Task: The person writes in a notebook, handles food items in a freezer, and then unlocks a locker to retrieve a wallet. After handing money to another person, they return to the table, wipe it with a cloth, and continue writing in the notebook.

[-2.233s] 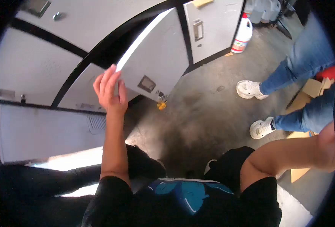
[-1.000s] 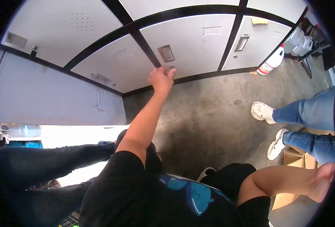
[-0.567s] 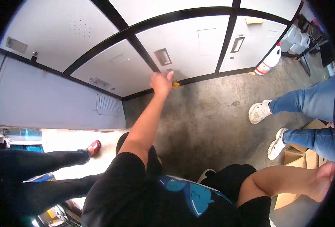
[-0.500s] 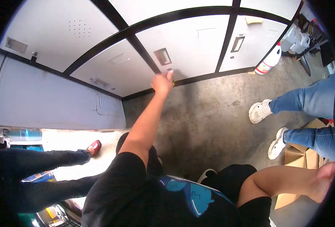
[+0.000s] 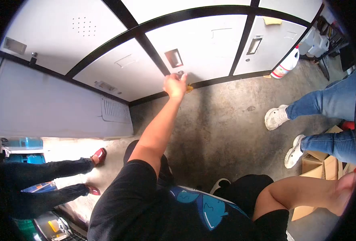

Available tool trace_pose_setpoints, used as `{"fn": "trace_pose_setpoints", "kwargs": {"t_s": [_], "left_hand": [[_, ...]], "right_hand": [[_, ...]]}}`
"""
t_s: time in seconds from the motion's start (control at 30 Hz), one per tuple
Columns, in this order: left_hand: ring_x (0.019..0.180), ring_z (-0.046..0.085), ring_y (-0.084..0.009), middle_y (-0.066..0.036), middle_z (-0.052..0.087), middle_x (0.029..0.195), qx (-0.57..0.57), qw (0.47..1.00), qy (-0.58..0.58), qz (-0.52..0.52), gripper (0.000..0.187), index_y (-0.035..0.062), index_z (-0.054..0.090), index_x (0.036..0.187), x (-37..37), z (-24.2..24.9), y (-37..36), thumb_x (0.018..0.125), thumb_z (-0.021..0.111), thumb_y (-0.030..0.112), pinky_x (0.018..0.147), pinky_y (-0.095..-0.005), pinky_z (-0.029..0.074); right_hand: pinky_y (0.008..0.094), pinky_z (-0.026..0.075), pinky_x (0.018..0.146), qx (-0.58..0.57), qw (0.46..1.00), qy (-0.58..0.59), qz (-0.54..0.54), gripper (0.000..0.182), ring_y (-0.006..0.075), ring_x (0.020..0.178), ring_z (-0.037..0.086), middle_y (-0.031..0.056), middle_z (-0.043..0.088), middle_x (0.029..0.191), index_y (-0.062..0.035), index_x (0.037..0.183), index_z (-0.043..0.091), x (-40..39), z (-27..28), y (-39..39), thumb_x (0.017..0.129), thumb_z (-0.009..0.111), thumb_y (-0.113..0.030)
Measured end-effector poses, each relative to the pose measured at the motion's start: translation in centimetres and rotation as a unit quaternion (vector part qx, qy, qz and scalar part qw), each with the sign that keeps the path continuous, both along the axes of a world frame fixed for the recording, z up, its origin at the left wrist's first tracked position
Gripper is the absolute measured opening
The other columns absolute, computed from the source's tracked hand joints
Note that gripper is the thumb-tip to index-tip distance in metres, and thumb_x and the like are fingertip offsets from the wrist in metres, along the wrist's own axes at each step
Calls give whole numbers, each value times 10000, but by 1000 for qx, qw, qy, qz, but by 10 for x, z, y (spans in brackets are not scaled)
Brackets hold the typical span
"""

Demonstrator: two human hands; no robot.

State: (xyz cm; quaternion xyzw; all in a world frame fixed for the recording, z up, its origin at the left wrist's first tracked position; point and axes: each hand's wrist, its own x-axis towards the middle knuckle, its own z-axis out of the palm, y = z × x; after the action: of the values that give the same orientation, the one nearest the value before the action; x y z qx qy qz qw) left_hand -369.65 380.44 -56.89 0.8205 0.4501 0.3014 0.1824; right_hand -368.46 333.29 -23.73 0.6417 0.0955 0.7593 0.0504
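Note:
My left hand point(image 5: 174, 85) reaches out to a white locker door point(image 5: 206, 48), its fingers pinched right at the round lock point(image 5: 180, 73) below the recessed handle point(image 5: 174, 58). A small yellow thing point(image 5: 189, 88) hangs just beside the fingers, near the locker's black bottom frame. What the fingertips grip is hidden; I cannot tell what it is. My right hand point(image 5: 344, 195) is at the far right edge, away from the lockers, with its fingers blurred and cut off by the frame.
A person in jeans and white clogs point(image 5: 276, 117) stands to the right, by cardboard boxes point(image 5: 316, 164). Another person's red shoe point(image 5: 99, 156) shows at the left, near a light-coloured cabinet point(image 5: 57, 100). A white jug point(image 5: 286, 64) stands at the lockers' right end.
My left hand has shifted slightly right and turned at the lock, and more of the yellow thing shows beside it. The person at the left has moved a leg, bringing a second red shoe into view.

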Motion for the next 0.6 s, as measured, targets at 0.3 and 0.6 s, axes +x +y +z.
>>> {"fn": "trace_pose_setpoints", "kwargs": {"t_s": [0.3, 0.6], "left_hand": [[726, 571, -311, -136, 575, 735, -129, 990, -59, 12, 360, 43, 566, 661, -1, -3, -5, 665, 742, 357, 683, -469, 411], [805, 561, -297, -114, 579, 805, -147, 989, -12, -25, 367, 42, 581, 736, -11, 14, -16, 688, 716, 380, 727, -465, 398]], "right_hand": [[319, 526, 783, 5, 999, 7, 45, 290, 262, 939, 578, 193, 554, 1084, 8, 1087, 507, 0, 3, 0, 816, 582, -63], [326, 513, 785, 7, 997, 8, 82, 298, 262, 927, 573, 195, 558, 1061, 24, 1092, 502, -6, 2, -4, 815, 577, -57]]}}
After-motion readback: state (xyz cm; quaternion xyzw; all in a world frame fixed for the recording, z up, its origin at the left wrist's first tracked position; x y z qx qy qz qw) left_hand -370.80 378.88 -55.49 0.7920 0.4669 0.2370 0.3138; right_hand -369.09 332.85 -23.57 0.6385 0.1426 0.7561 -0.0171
